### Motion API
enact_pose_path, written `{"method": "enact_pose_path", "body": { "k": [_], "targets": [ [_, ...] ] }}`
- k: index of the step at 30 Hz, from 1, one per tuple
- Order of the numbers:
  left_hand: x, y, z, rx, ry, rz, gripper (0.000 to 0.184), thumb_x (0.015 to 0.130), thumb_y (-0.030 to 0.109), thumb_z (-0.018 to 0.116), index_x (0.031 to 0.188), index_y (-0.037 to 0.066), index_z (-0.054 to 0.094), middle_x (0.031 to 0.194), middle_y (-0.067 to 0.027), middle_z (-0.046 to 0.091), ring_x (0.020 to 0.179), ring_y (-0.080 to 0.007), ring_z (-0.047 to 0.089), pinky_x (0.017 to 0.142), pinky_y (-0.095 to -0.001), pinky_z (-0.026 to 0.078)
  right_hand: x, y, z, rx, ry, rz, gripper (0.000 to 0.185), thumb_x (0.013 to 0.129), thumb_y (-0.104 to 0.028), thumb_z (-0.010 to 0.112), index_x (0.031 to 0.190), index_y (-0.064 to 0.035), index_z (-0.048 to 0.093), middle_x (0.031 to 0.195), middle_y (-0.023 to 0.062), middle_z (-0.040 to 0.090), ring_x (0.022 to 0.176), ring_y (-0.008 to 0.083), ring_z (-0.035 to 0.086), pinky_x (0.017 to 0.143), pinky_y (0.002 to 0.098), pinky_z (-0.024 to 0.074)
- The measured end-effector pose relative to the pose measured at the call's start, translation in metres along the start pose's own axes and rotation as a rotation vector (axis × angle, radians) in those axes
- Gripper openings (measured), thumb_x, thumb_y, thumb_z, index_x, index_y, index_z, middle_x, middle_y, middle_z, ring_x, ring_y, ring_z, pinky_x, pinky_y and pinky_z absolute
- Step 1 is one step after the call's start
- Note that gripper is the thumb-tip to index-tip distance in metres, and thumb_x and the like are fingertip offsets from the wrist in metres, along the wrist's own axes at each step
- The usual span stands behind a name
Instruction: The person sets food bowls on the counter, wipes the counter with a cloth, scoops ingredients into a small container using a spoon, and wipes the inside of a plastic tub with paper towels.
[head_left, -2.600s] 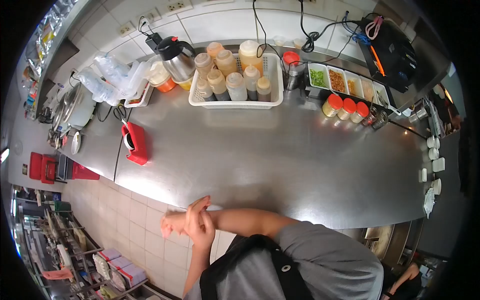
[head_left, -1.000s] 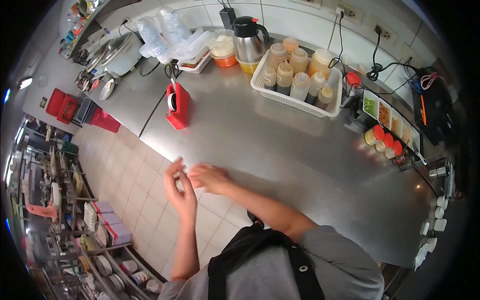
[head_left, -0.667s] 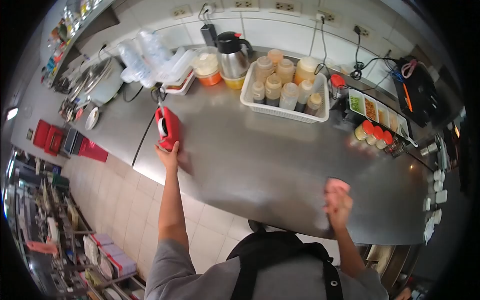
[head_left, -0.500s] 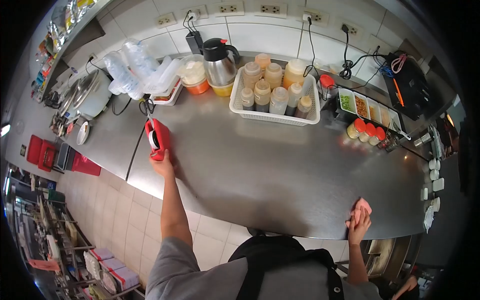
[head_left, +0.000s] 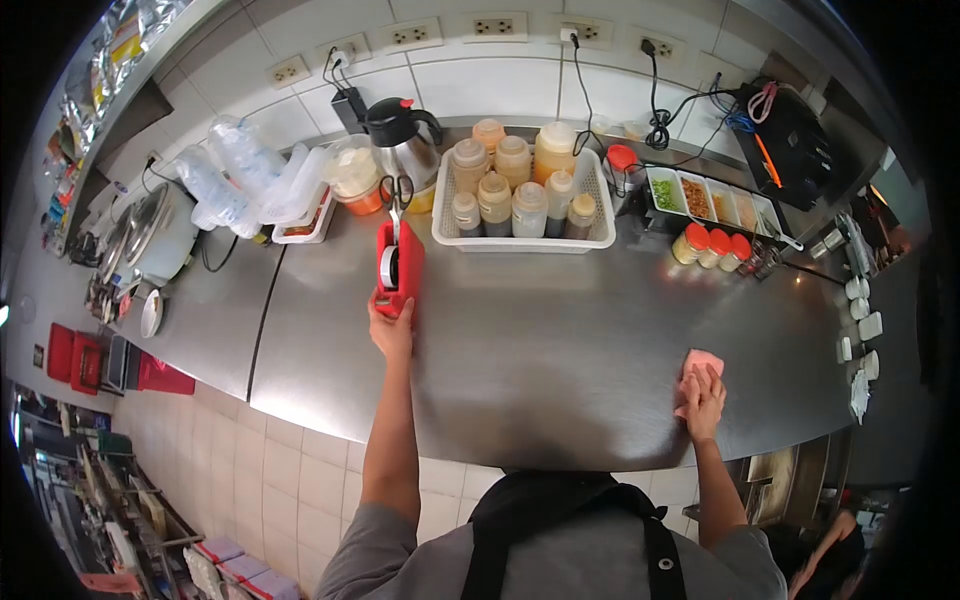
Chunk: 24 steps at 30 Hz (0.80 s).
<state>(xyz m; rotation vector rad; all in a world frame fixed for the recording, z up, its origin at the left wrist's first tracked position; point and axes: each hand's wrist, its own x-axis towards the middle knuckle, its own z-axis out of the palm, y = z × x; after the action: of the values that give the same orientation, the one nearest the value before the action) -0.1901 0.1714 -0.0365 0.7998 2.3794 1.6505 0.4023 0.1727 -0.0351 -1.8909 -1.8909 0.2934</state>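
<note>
Steel worktop [head_left: 560, 340] runs the full width in front of the person, biggest thing here. White basket [head_left: 520, 246] at its back, squeeze bottles [head_left: 529, 212] upright inside. Steel jug [head_left: 405, 158] left of the basket. Red tape dispenser [head_left: 411, 262] next: front of the basket's left end, well back from the near edge, long side pointing away from the person. Left hand [head_left: 392, 328] at its near end, grip pinching it, thumb one side, fingers the other; can't tell if it's lifted or resting. Right hand [head_left: 704, 403] far across to the right, near the front edge, fingers bent over a bundled pink cloth [head_left: 704, 359], holding it against the metal. Smaller stuff: red-lidded jars [head_left: 716, 247] beyond the cloth, scissors [head_left: 397, 206] handles-up at the dispenser's far end, tape roll [head_left: 389, 268] seated in its side.

Progress: looks midway. Done: dispenser in hand, cloth down on the metal. Left: dispenser not let go, cloth not put away. How much surface has been wiped, can't tell.
</note>
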Motion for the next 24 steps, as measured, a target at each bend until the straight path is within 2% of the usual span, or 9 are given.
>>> {"method": "enact_pose_path", "body": {
  "k": [3,6,9,11,13,15,17,20,24],
  "targets": [
    [0.022,-0.020,0.049,0.051,0.057,0.234,0.067,0.071,0.033,0.084,0.125,0.009,0.053,0.066,-0.0044,0.063,0.051,-0.0157,0.059,0.056,-0.0301,0.048,0.009,-0.008,0.006,0.010,0.006,-0.040,0.037,0.089,-0.029,0.059,0.122,-0.0127,0.064,0.137,0.0123,0.048,0.124,0.0345,0.042,0.104,0.0429,0.0359],
    [0.041,-0.028,0.087,0.049,0.079,0.277,0.069,0.070,0.036,0.084,0.125,0.008,0.053,0.078,-0.0081,0.067,0.055,-0.0171,0.061,0.058,-0.0317,0.050,0.010,-0.016,0.005,-0.019,0.053,-0.077,0.039,0.082,-0.020,0.060,0.120,-0.0082,0.063,0.134,0.0163,0.049,0.121,0.0370,0.044,0.103,0.0446,0.0369],
    [0.037,-0.025,0.096,0.008,0.081,0.267,0.073,0.071,0.040,0.084,0.126,0.006,0.051,0.094,-0.0125,0.068,0.073,-0.0257,0.067,0.070,-0.0370,0.053,0.001,-0.020,0.033,-0.079,0.230,-0.105,0.049,0.078,-0.010,0.056,0.127,-0.0070,0.056,0.131,0.0200,0.050,0.119,0.0400,0.045,0.102,0.0480,0.0360],
    [0.038,-0.019,0.092,-0.014,-0.036,0.160,0.078,0.071,0.041,0.083,0.130,0.003,0.048,0.109,-0.0158,0.064,0.093,-0.0300,0.064,0.084,-0.0399,0.050,-0.016,-0.068,0.042,0.123,0.087,-0.169,0.053,0.076,-0.006,0.054,0.128,-0.0047,0.053,0.131,0.0191,0.050,0.122,0.0399,0.045,0.105,0.0499,0.0334],
    [0.032,-0.010,0.083,0.070,-0.053,0.188,0.086,0.072,0.040,0.083,0.136,-0.001,0.041,0.128,-0.0214,0.052,0.114,-0.0324,0.055,0.097,-0.0416,0.043,-0.045,-0.096,0.097,0.145,0.064,-0.622,0.046,0.080,-0.013,0.057,0.126,-0.0086,0.056,0.129,0.0157,0.052,0.125,0.0355,0.045,0.102,0.0518,0.0344],
    [0.043,-0.033,0.088,0.116,0.016,0.364,0.097,0.073,0.039,0.083,0.142,-0.004,0.030,0.142,-0.0266,0.038,0.128,-0.0350,0.043,0.104,-0.0438,0.037,-0.050,-0.167,0.076,0.416,-0.374,-0.729,0.038,0.086,-0.021,0.057,0.123,-0.0190,0.059,0.133,0.0069,0.052,0.128,0.0282,0.044,0.104,0.0504,0.0330],
    [0.011,-0.007,0.079,0.317,0.076,0.346,0.101,0.075,0.036,0.082,0.145,-0.006,0.022,0.147,-0.0281,0.024,0.134,-0.0378,0.032,0.109,-0.0472,0.031,-0.051,-0.179,0.100,0.446,-0.203,-1.038,0.034,0.085,-0.024,0.059,0.118,-0.0231,0.062,0.129,0.0022,0.054,0.125,0.0266,0.045,0.099,0.0490,0.0369],
    [-0.057,0.032,0.055,0.343,0.107,0.451,0.094,0.081,0.029,0.078,0.147,-0.002,0.019,0.150,-0.0273,0.016,0.138,-0.0400,0.024,0.111,-0.0514,0.027,0.020,-0.170,0.121,0.361,-0.090,-0.877,0.033,0.082,-0.024,0.062,0.114,-0.0262,0.064,0.125,0.0001,0.055,0.122,0.0249,0.047,0.094,0.0473,0.0398],
    [-0.159,0.052,0.027,0.252,0.035,0.386,0.077,0.087,0.016,0.069,0.148,0.005,0.024,0.152,-0.0240,0.011,0.135,-0.0408,0.031,0.110,-0.0511,0.031,0.156,-0.077,0.101,0.268,0.090,-0.497,0.034,0.083,-0.020,0.058,0.115,-0.0245,0.065,0.129,-0.0020,0.055,0.121,0.0253,0.046,0.096,0.0470,0.0392]
  ]
}}
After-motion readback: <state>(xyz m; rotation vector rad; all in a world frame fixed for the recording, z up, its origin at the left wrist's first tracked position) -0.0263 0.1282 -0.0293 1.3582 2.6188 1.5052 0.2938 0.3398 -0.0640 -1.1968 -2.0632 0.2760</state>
